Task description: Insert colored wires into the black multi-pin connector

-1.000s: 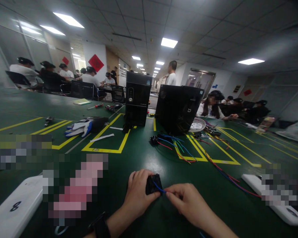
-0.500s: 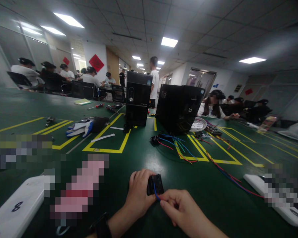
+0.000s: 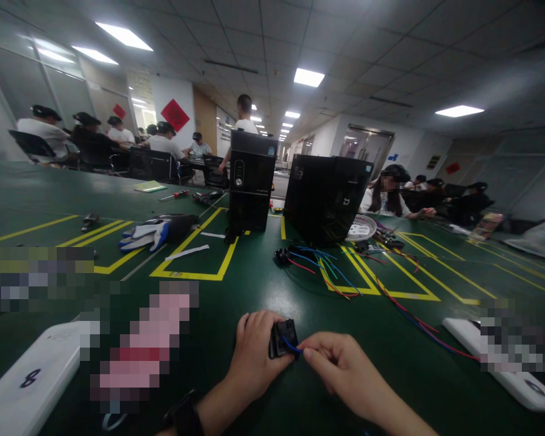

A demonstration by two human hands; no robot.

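Near the front middle of the green table, my left hand [image 3: 258,346] is wrapped round a small black block [image 3: 287,334] that looks like an electrical connector or terminal block. A short blue wire [image 3: 289,343] comes out of the block's face and bends to the right. My right hand [image 3: 335,363] pinches the wire's free end between thumb and forefinger, just right of the block. Where the wire enters the block is too small to make out clearly.
Beyond my hands lies another black block [image 3: 281,257] with coloured wires [image 3: 331,266]. Two black computer towers [image 3: 252,181] stand behind it. Gloves [image 3: 148,235] lie left, a white basket [image 3: 362,228] right. White cases [image 3: 36,375] flank me. People sit farther off.
My right hand has moved slightly up and right, and the blue wire now bends rightward instead of down. The left hand holds still. A standing person has moved left behind the tower.
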